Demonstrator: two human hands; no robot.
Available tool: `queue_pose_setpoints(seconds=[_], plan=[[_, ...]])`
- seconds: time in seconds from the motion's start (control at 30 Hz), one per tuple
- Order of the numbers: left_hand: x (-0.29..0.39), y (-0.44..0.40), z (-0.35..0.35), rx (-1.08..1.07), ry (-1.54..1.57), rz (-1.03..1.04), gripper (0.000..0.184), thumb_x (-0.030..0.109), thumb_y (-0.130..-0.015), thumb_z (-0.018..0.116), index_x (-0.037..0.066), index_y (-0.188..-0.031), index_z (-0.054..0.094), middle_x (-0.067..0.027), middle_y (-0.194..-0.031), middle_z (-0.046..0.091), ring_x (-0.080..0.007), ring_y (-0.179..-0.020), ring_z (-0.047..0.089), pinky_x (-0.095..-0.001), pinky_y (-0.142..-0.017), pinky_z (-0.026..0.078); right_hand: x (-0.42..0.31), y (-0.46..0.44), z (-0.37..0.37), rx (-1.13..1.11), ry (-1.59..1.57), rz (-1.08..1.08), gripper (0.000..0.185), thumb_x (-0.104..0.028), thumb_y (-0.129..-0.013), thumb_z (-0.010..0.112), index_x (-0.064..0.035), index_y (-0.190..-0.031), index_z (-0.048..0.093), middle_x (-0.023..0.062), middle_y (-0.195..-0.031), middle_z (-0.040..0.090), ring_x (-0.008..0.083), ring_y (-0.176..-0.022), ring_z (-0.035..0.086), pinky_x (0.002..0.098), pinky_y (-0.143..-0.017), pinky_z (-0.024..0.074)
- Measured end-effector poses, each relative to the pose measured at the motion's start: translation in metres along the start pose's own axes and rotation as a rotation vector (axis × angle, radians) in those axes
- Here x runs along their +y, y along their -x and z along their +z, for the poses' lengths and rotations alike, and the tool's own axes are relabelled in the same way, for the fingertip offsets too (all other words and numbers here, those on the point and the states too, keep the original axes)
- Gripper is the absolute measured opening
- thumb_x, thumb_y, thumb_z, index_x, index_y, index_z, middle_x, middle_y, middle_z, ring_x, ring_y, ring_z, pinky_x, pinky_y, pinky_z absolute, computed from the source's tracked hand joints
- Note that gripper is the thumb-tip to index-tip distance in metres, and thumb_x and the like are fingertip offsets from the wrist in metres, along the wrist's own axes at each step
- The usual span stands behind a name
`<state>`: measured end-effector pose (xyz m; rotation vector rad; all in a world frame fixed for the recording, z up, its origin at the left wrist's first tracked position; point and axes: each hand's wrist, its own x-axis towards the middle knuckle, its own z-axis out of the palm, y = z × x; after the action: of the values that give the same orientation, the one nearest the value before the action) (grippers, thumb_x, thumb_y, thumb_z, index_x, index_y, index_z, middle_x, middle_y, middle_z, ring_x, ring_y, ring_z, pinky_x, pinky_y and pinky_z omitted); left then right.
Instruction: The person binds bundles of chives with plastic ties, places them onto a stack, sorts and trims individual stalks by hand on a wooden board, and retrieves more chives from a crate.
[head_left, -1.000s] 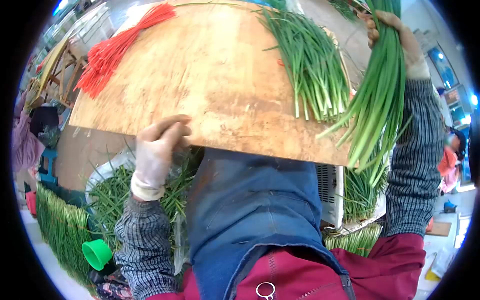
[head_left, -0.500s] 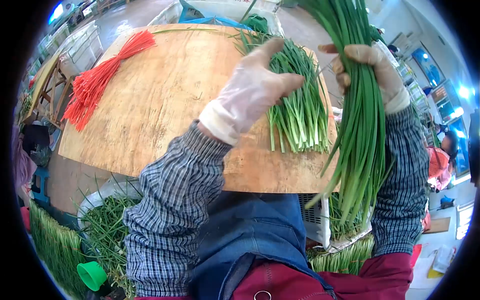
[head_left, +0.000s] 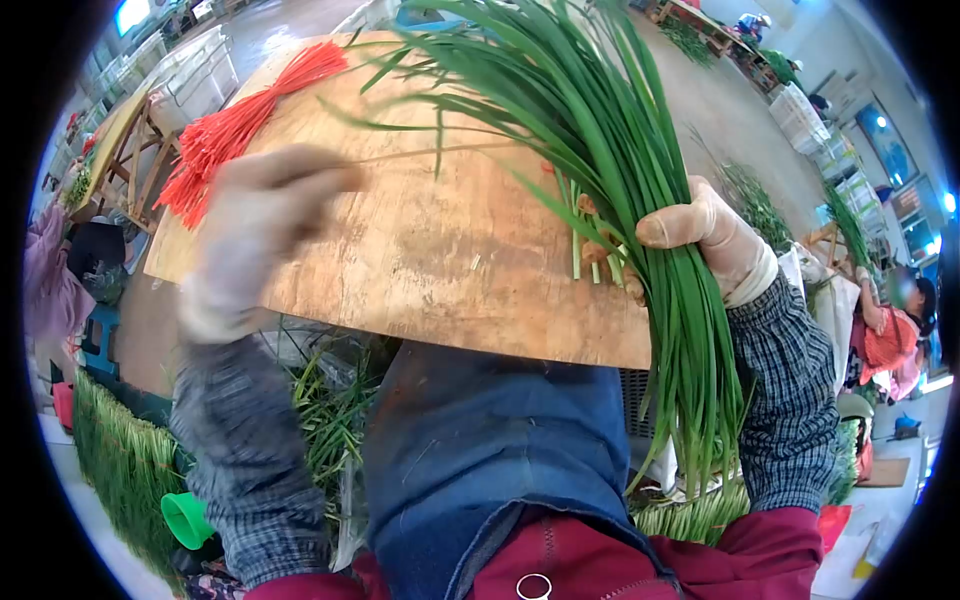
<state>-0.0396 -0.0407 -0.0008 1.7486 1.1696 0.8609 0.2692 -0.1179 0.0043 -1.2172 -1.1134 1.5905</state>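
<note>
My right hand (head_left: 705, 235), in a thin pale glove, is closed around a thick bunch of garlic chives (head_left: 610, 160). The long green leaves fan over the far right of the wooden board (head_left: 430, 260) and hang past its near edge. Pale cut stalks (head_left: 590, 240) show on the board behind the bunch, mostly hidden by it. At the left, my gloved left hand (head_left: 270, 215) is smeared by motion, beside a bundle of red strips (head_left: 235, 125). A thin line runs right from its fingertips; whether it holds this is unclear.
Tied chives (head_left: 125, 450) stand in rows at the lower left, near a green plastic cup (head_left: 187, 520). Loose greens (head_left: 335, 410) lie below the board's near edge. White crates (head_left: 195, 75) stand at the far left. Another person (head_left: 885, 335) sits at the right.
My left hand has swung left from above the chives on the board to beside the red strips. My right hand has brought its bunch lower and leftward, over the board's right side.
</note>
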Motion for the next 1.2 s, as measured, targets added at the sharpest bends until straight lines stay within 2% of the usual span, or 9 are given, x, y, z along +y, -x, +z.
queue_pose_setpoints(seconds=[0.23,0.3,0.37,0.43,0.53,0.8,0.97,1.1,1.2], plan=[[-0.13,0.138,-0.186,0.614,-0.111,-0.249,0.018,0.02,-0.088,0.054,0.005,-0.085,0.064,0.0049,-0.052,0.044,-0.0007,-0.037,0.029,-0.0168,-0.035,0.018,-0.009,-0.01,0.009,-0.056,-0.097,0.03,0.027,-0.003,-0.072,0.062,0.0074,-0.096,0.057,0.015,-0.076,0.062,0.0203,-0.058,0.064,0.0282,-0.05,0.0539],[-0.173,0.185,-0.219,0.662,-0.18,-0.427,0.018,0.019,-0.083,0.058,0.003,-0.089,0.065,-0.0022,-0.056,0.054,-0.0095,-0.042,0.046,-0.0211,-0.039,0.034,-0.01,-0.014,0.014,-0.087,-0.1,0.03,0.025,-0.005,-0.074,0.061,0.0079,-0.094,0.057,0.0156,-0.075,0.062,0.0204,-0.055,0.063,0.0288,-0.048,0.054],[-0.242,0.239,-0.249,0.515,-1.082,-0.342,0.025,0.016,-0.077,0.061,-0.001,-0.095,0.064,-0.0125,-0.068,0.063,-0.0258,-0.062,0.061,-0.0318,-0.061,0.048,-0.01,-0.016,0.014,-0.092,-0.077,0.037,0.025,-0.006,-0.075,0.06,0.0086,-0.095,0.056,0.0157,-0.075,0.062,0.0199,-0.055,0.063,0.0285,-0.048,0.0542],[-0.189,0.229,-0.187,0.44,-1.321,-0.665,0.031,0.015,-0.076,0.059,-0.005,-0.099,0.061,-0.0216,-0.097,0.061,-0.0344,-0.096,0.056,-0.0365,-0.085,0.044,-0.011,-0.019,0.018,-0.1,-0.063,0.014,0.024,-0.007,-0.076,0.059,0.009,-0.094,0.057,0.0156,-0.075,0.062,0.0197,-0.055,0.062,0.0287,-0.049,0.0542],[-0.15,0.188,-0.109,0.511,-0.82,-0.211,0.027,0.009,-0.078,0.06,-0.002,-0.102,0.061,-0.0175,-0.099,0.061,-0.028,-0.09,0.059,-0.0329,-0.08,0.045,-0.012,-0.02,0.034,-0.045,-0.062,0.046,0.024,-0.008,-0.075,0.06,0.0084,-0.093,0.057,0.0146,-0.071,0.061,0.0192,-0.054,0.061,0.0282,-0.048,0.0533],[-0.007,0.085,0.053,-0.28,0.403,-0.108,0.062,0.031,-0.077,0.065,-0.01,-0.12,0.045,-0.0208,-0.108,0.058,-0.0231,-0.097,0.059,-0.029,-0.083,0.045,-0.022,-0.068,0.075,0.233,0.112,0.051,0.014,-0.008,-0.079,0.062,0.0052,-0.082,0.059,0.0089,-0.065,0.059,0.0151,-0.047,0.055,0.0282,-0.041,0.0472],[-0.042,0.079,0.102,-0.447,0.573,-0.399,0.052,0.033,-0.081,0.062,-0.008,-0.111,0.052,-0.0124,-0.096,0.062,-0.0198,-0.085,0.061,-0.0255,-0.074,0.047,0.024,-0.153,0.078,0.404,0.487,0.016,0.023,-0.014,-0.077,0.066,0.0062,-0.086,0.06,0.0108,-0.071,0.061,0.0189,-0.054,0.059,0.0323,-0.047,0.0485],[-0.08,0.1,0.11,-0.283,0.921,-0.657,0.037,0.022,-0.086,0.057,-0.006,-0.11,0.052,-0.0109,-0.091,0.062,-0.0186,-0.074,0.062,-0.0299,-0.062,0.052,0.064,-0.197,0.094,0.423,1.036,0.21,0.048,-0.038,-0.073,0.067,-0.0033,-0.107,0.061,0.0157,-0.114,0.057,0.0282,-0.107,0.055,0.0331,-0.09,0.0436],[-0.103,0.109,0.11,-0.247,1.038,-0.697,0.036,0.021,-0.088,0.053,-0.007,-0.11,0.051,-0.0125,-0.094,0.062,-0.0209,-0.078,0.063,-0.0343,-0.062,0.054,0.067,-0.192,0.098,0.251,1.229,0.058,0.052,-0.046,-0.08,0.056,-0.0003,-0.106,0.061,0.0189,-0.115,0.056,0.0316,-0.106,0.054,0.0361,-0.09,0.0425]])
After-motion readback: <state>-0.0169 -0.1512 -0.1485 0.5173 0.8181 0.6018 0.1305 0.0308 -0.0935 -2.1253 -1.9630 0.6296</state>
